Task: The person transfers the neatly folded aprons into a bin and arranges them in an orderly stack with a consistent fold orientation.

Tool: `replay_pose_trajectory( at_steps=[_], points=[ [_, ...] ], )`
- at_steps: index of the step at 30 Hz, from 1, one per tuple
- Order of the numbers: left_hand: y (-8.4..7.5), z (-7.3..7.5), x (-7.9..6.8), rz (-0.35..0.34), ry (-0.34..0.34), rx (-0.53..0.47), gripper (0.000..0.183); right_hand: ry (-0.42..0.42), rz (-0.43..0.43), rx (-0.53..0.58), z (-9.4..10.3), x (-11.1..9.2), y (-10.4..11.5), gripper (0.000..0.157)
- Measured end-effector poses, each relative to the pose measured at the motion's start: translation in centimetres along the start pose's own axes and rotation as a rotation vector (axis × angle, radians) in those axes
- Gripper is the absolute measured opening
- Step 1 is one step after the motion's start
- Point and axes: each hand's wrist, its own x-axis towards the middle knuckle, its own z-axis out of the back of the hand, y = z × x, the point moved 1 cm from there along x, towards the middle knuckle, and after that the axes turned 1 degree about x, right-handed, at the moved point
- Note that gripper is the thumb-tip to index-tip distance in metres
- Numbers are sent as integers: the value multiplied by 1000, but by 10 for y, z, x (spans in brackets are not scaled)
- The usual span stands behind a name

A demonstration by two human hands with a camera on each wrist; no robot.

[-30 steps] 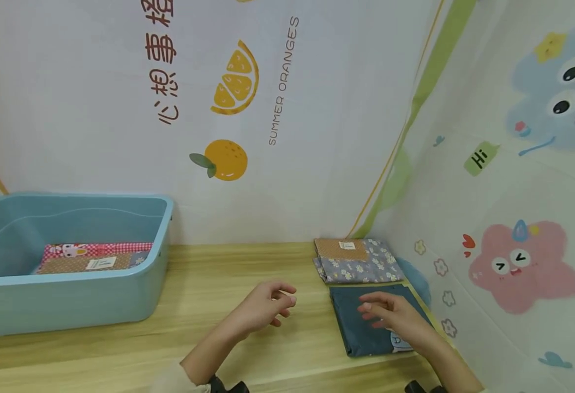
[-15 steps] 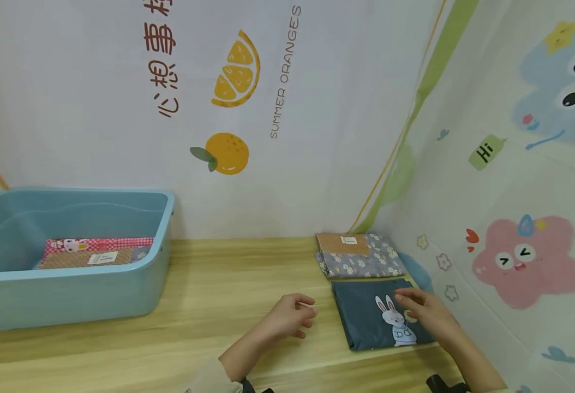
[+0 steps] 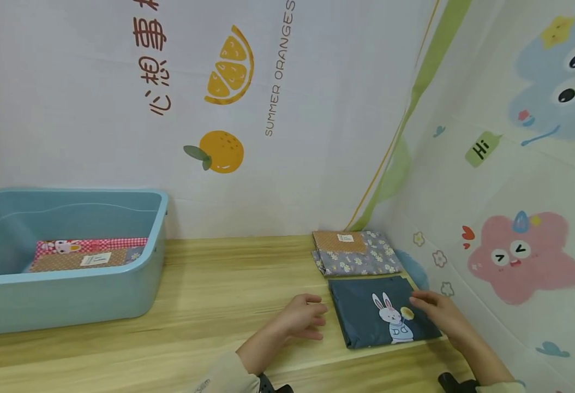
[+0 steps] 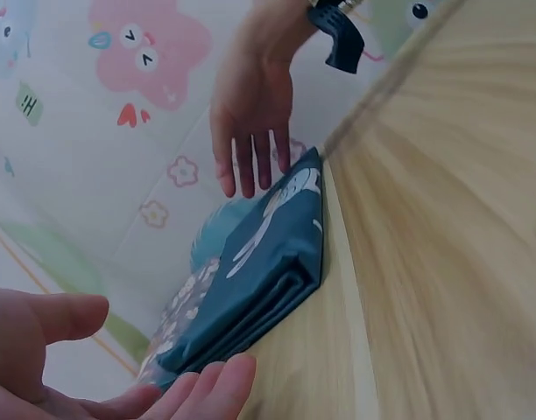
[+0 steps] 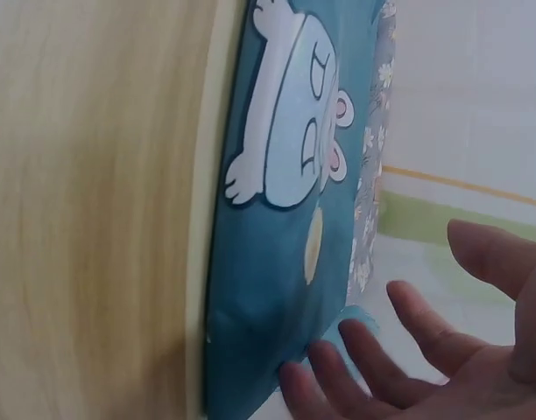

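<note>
Head view: a folded, rectangular, dark teal rabbit-printed cloth (image 3: 361, 316) lay on the yellowish wood-grain desk (image 3: 209, 295); the left hand (image 3: 301, 317) near its left edge, the right hand (image 3: 439, 314) by its right, were relaxed and empty.

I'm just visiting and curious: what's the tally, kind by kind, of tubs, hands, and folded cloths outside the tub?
Tubs: 1, the blue tub
Hands: 2, the left hand and right hand
Folded cloths outside the tub: 2, the dark rabbit cloth and grey flowered cloth
Total: 5
</note>
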Motion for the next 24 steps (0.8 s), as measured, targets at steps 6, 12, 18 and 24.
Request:
replay_pose_trajectory(
  at_steps=[6,12,18,24],
  points=[
    [2,-8,7,51,-4,-80,65,39,-67,69,3,8,-10,74],
    [1,-23,14,80,-1,-218,73,88,-162,143,10,13,-24,82],
    [-3,-33,18,93,-12,-280,77,143,-179,217,15,14,-27,86],
    [-3,-34,20,110,-1,-294,72,153,-199,247,15,21,-32,84]
  ],
)
